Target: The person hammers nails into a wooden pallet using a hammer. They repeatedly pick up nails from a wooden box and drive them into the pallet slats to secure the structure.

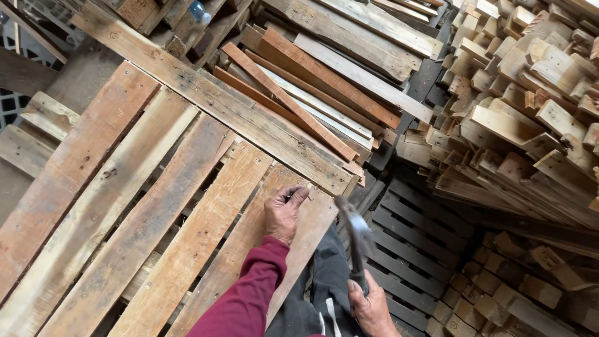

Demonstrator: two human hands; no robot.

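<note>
On the wooden pallet [143, 206], at its right-hand end board [293, 243], my left hand [284, 212] rests with thumb and forefinger pinched together, holding what looks like a small nail [292, 197] upright against the wood; it is too small to be sure of. Right of the pallet's edge, my right hand [371, 309] is wrapped tight round the handle of the hammer [352, 234], whose head hangs raised and blurred just beside the pinching fingers. To do this well, I judge I should keep the nail square to the board, start with light taps while my fingers are near, and draw them clear before swinging hard. Further right of the pallet, stacked wood blocks [524, 106] rise in a heap, with loose planks [324, 93] lying behind the pallet's top rail
</note>
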